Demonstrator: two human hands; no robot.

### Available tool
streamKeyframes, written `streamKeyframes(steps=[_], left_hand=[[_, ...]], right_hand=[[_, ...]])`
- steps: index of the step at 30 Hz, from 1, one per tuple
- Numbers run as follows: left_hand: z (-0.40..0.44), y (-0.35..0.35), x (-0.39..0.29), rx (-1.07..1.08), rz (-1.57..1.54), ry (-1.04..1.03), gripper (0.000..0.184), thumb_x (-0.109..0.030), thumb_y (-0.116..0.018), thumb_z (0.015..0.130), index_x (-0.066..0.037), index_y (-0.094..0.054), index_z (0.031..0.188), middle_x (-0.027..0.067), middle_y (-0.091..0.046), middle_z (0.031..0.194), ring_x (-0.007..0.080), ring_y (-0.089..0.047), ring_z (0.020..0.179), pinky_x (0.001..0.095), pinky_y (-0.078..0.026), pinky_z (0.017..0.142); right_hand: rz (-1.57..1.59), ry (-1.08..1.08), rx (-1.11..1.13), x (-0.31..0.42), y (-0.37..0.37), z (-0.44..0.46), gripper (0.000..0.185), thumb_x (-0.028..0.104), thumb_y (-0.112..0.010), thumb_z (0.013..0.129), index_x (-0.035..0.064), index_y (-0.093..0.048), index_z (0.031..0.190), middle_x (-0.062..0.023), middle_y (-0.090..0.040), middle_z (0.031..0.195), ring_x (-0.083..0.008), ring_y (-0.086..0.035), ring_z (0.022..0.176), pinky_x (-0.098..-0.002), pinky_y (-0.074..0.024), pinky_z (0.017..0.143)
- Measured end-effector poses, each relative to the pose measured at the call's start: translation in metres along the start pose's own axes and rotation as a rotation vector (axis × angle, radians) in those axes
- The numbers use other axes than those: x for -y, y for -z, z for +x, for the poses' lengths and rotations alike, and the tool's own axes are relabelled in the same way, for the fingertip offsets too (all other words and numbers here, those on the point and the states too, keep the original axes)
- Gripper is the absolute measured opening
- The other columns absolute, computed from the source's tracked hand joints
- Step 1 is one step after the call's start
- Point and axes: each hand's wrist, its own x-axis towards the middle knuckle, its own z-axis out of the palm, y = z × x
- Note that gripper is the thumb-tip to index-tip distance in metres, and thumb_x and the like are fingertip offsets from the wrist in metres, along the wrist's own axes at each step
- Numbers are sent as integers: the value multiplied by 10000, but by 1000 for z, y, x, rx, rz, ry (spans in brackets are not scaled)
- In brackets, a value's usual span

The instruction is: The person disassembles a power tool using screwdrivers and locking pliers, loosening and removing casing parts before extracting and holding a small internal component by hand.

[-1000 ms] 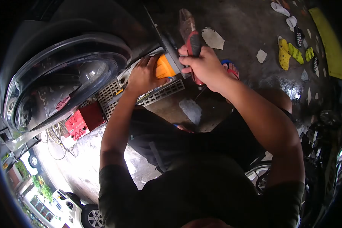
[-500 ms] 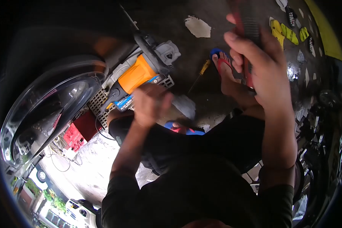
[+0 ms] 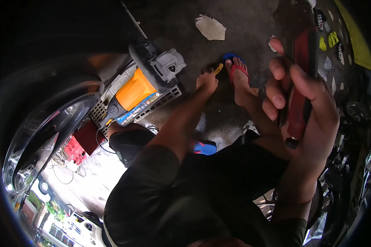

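Observation:
My left hand (image 3: 207, 81) reaches down to the floor, fingers closed around a screwdriver (image 3: 219, 68); its yellow handle end sticks out beyond the fingers, and the hand hides most of the rest. Held up close to the camera, my right hand (image 3: 313, 99) grips a long red-and-black object (image 3: 299, 106), with the thumb along one side and the fingers on the other. A dark knob shows at the object's lower end, while its upper end fades into shadow; its exact kind is unclear.
An orange-and-grey power tool (image 3: 136, 89) with a blue label rests on a grey plastic crate (image 3: 165, 99) at left. Near it is a red box (image 3: 76, 149) among cables. My sandalled foot (image 3: 238, 76) is beside the screwdriver. Yellow-green pieces (image 3: 333, 39) lie at upper right.
My left hand has moved right and forward, from beside the power tool to the screwdriver, and closed on it. My right hand has come lower and to the right with the red-and-black object.

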Motion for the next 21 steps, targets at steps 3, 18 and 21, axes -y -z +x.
streamKeyframes(steps=[3,18,21], left_hand=[[-34,36,-10,-28,-178,-37,390,-250,-674,910,-23,-531,1193,203,-710,987,371,-734,928,459,-603,803],[-162,269,34,-963,-943,-702,408,-32,-577,1030,-27,-239,1259,203,-627,1012,240,-734,788,297,-618,658],[-156,262,32,-1037,-981,-755,432,-28,-583,1027,-39,-212,1249,201,-625,996,222,-721,744,287,-608,640]], right_hand=[[19,-12,47,0,8,2,579,213,-497,1006,-145,-401,1450,-73,-519,1055,-120,-480,756,-285,-411,628],[275,-130,193,4,-24,6,288,162,-626,967,-16,-570,1187,-52,-567,909,-136,-539,703,-299,-449,611],[322,-218,129,12,-32,-3,140,123,-633,961,35,-597,1064,-50,-575,883,-150,-561,698,-307,-455,594]])
